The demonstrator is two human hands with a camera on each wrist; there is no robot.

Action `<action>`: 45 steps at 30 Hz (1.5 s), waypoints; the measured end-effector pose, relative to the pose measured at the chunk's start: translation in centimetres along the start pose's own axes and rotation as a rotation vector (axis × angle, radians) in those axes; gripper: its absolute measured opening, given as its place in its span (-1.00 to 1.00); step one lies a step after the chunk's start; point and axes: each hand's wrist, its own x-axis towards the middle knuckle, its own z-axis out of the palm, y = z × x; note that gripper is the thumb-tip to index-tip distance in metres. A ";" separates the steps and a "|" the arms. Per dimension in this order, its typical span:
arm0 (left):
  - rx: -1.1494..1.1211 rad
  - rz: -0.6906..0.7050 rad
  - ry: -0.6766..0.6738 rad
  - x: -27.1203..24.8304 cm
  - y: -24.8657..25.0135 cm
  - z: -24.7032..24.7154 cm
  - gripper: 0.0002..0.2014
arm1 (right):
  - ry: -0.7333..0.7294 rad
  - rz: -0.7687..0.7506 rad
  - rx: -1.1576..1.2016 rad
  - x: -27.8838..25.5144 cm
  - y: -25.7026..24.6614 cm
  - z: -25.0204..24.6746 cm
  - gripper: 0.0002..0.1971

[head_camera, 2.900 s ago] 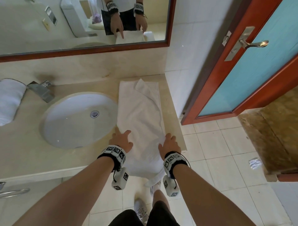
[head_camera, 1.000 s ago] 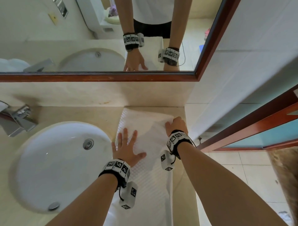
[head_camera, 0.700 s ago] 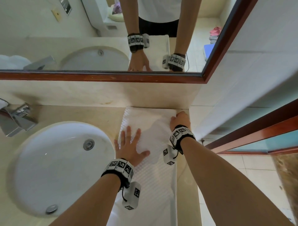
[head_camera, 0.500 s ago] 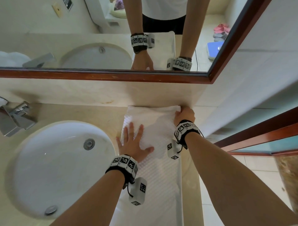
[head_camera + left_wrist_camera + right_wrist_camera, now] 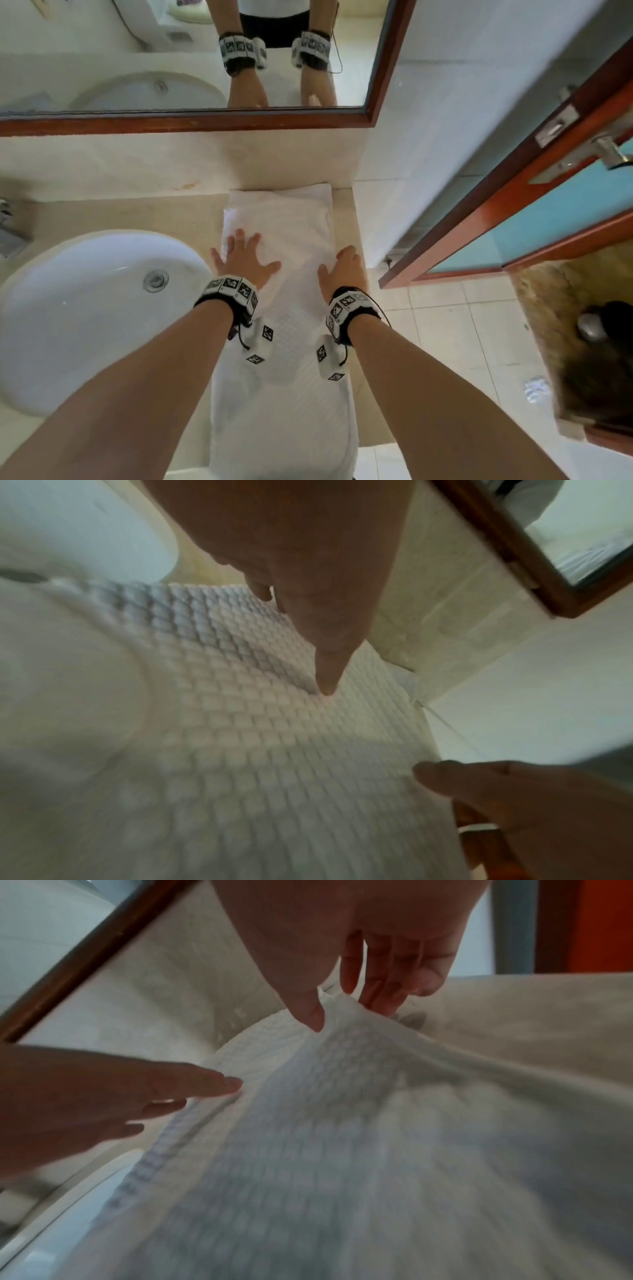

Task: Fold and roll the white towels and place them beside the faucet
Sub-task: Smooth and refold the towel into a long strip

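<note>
Pressing white towel [image 5: 279, 222]: left hand [image 5: 245, 261], right hand [image 5: 340, 272] (perhaps pinching).

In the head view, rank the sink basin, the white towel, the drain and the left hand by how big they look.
1. sink basin and white towel: too alike in spread to rank.
2. left hand, lying flat on the towel.
3. drain, clearly smallest.

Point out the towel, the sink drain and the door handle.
towel [image 5: 287, 394]: head view, bare middle of the cloth between the wrists.
sink drain [image 5: 156, 280]: head view, centre of the metal ring.
door handle [image 5: 615, 154]: head view, on the lever.
</note>
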 end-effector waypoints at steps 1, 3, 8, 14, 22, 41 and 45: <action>-0.023 0.009 0.042 -1.3 0.0 0.2 -0.21 | -0.010 0.016 -0.021 -1.8 0.6 0.1 -0.51; -0.079 0.057 0.156 -5.0 -0.2 1.1 -0.38 | -0.037 0.051 -0.049 -5.4 1.9 0.3 -0.51; -0.162 0.147 0.405 -15.0 -1.5 4.7 -0.79 | -0.092 0.166 0.011 -13.1 6.2 0.1 -0.59; -0.147 0.148 0.102 -22.4 -4.3 10.6 -0.49 | -0.196 0.228 0.042 -22.6 11.1 0.1 -0.62; -0.019 0.253 -0.145 -26.5 -5.7 14.5 0.03 | -0.253 0.286 0.291 -30.6 14.6 2.4 -0.71; -0.145 0.310 -0.109 -25.5 -6.0 14.4 -0.07 | -0.423 0.318 0.496 -31.6 16.6 6.3 -0.83; -0.337 0.210 0.168 -27.9 -7.9 13.9 -0.49 | -0.402 0.326 0.668 -32.2 15.8 3.7 -0.85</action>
